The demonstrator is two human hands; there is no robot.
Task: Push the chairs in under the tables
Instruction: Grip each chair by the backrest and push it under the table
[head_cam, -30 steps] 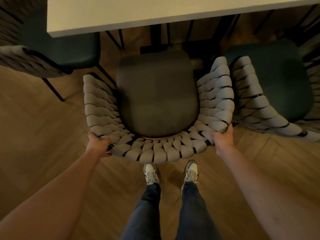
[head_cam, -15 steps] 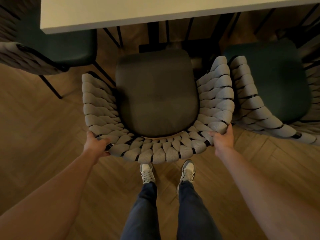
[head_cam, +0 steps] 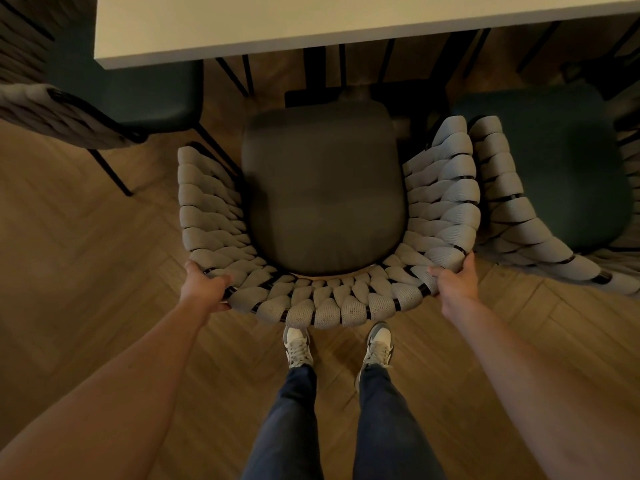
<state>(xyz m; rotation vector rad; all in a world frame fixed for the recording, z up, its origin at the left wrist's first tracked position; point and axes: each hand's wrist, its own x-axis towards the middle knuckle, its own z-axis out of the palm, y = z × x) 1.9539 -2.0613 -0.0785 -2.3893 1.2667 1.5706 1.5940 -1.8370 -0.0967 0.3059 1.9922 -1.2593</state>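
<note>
While both hands (head_cam: pixel 204 287) (head_cam: pixel 455 284) grip its woven backrest, the chair (head_cam: pixel 323 188) faces the table (head_cam: pixel 311 22).

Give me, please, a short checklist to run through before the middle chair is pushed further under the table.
1. Left hand grips the chair back: ok.
2. Right hand grips the back: ok.
3. Seat front reaches under the table: not ok, seat is wholly uncovered.
4. Room beside the right chair: not ok, the backs look to be touching.
5. Gap to the left chair: ok.
6. Table base clear of the chair legs: cannot tell.

Three chairs (head_cam: pixel 325 216), one table (head_cam: pixel 311 22).
</note>
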